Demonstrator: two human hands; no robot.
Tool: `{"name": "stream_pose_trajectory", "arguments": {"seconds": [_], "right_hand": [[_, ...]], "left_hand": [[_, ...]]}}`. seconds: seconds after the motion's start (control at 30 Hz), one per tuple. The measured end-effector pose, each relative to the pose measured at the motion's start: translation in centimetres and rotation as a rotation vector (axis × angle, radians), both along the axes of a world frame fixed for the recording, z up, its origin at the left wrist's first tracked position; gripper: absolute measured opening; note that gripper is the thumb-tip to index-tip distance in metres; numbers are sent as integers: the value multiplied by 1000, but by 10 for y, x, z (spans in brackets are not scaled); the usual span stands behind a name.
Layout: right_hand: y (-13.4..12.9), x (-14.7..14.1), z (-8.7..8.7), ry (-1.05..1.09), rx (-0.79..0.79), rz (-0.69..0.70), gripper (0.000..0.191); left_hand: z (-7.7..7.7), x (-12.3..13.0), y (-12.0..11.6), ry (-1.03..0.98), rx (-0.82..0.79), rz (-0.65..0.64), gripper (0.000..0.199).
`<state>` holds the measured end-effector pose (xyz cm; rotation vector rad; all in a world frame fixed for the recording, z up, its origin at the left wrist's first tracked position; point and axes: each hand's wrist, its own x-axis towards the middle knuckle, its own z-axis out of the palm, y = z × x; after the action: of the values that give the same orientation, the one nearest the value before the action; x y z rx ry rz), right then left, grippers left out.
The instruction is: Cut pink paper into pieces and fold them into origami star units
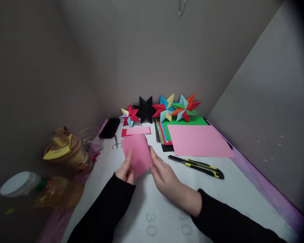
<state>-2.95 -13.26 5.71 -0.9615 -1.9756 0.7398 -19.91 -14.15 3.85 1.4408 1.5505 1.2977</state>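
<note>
A pink sheet of paper [138, 152] is held up a little above the white work surface, its right side bent over in a fold. My left hand [126, 170] grips its lower left part, fingers closed and slightly blurred. At the right edge, the fingers of my right hand [162, 168] pinch the paper along the bend. A black and yellow utility knife [197, 166] lies to the right of my right hand. Small scissors [116, 143] rest to the left of the paper.
Several folded paper stars [146, 109] stand against the back wall. A larger pink sheet [197, 140] lies on a stack of coloured paper [190, 120]. Pink and red strips [138, 130] and a black phone [110, 127] lie behind. Jars [63, 152] and a white-lidded bottle [20, 184] stand left.
</note>
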Motion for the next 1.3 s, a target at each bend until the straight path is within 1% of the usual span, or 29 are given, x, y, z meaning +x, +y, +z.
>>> {"name": "stream_pose_trajectory", "arguments": {"seconds": [0.03, 0.07, 0.13, 0.2, 0.27, 0.37, 0.6, 0.83, 1.07, 1.17, 1.3], "right_hand": [[-4, -2, 2, -37, 13, 47, 60], [-7, -3, 3, -69, 21, 88, 61], [-13, -4, 5, -117, 36, 147, 64], [-16, -4, 6, -145, 40, 178, 67], [-17, -3, 7, -158, 36, 195, 70], [-17, -3, 8, -149, 25, 198, 72], [-17, -2, 11, -127, 5, 196, 72], [-16, -2, 11, -109, 8, 185, 72], [-16, -3, 9, -124, 6, 180, 72], [-16, -3, 10, -120, 9, 181, 72], [-16, -4, 8, -119, 16, 178, 72]], "left_hand": [[4, 4, -5, 73, 40, 25, 50], [7, 7, -9, 108, 43, 32, 46], [11, 11, -15, 105, 12, 38, 50], [14, 13, -16, 64, -46, 31, 59], [15, 12, -16, 32, -70, 27, 64], [18, 11, -15, 12, -72, 25, 66], [21, 12, -16, 5, -52, 53, 61], [19, 14, -16, -5, -32, 91, 57], [20, 17, -18, 36, -39, 82, 59], [17, 16, -17, 34, -16, 94, 56], [14, 15, -16, 31, -8, 63, 61]]}}
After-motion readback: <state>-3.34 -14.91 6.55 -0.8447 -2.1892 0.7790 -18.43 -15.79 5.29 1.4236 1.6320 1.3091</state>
